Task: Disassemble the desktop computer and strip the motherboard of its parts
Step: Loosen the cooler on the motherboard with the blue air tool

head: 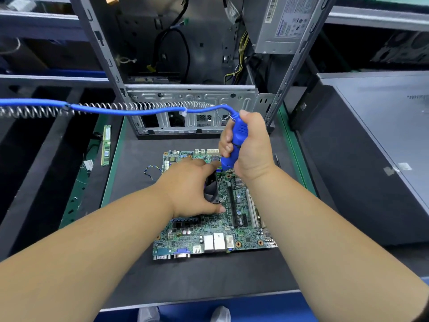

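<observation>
dark work mat bearing a green motherboard flat at its middle, open computer case behind it, left hand spread over the board's cooler fan, right hand gripping a blue electric screwdriver upright, its bit on the board, ram stick lying apart at left

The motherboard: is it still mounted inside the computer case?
No, the motherboard lies flat on the dark mat in front of the open case, under both hands.
</observation>
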